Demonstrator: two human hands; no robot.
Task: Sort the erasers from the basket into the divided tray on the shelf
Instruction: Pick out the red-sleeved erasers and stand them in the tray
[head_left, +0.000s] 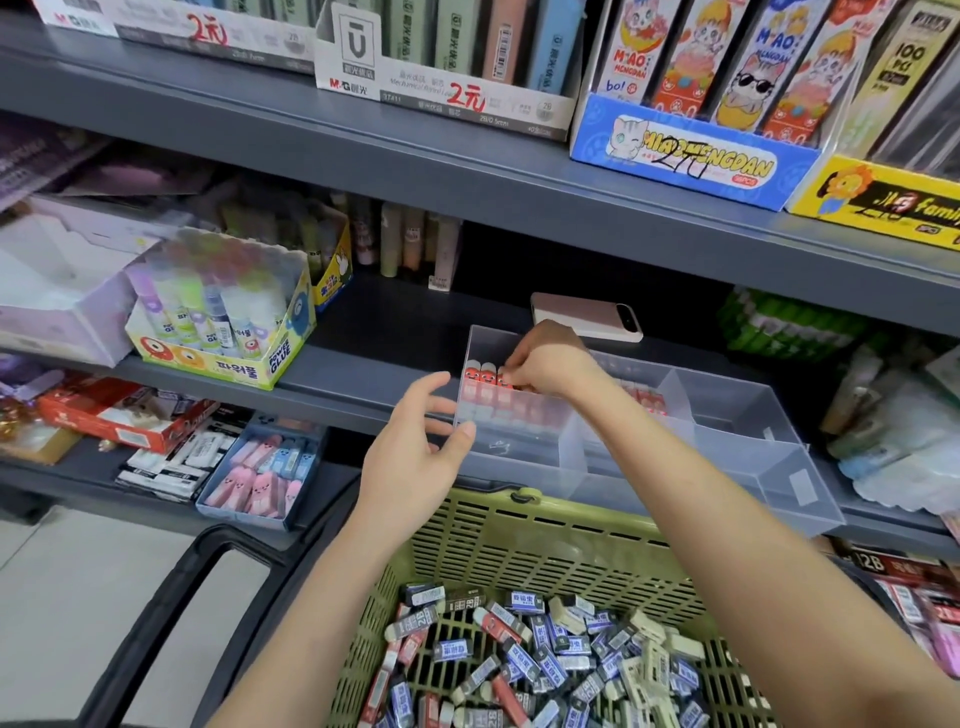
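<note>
Clear divided tray (779, 467) on shelf (343, 382) | my right hand (545, 364) pinches red eraser (505, 380) upright beside two others, left compartment, keeping row tight | left hand (415, 457) spread wide at tray wall, likely steadying | green basket (519, 545) below holds remaining erasers (545, 660)

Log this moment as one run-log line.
phase: placement | right hand: pinches red-sleeved eraser in left compartment of clear plastic divided tray | left hand: open beside tray | green slotted plastic basket: holds many erasers

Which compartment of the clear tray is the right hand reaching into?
The leftmost compartment, the one holding the row of red erasers at its back; the right hand pinches one at the row's end.
</note>
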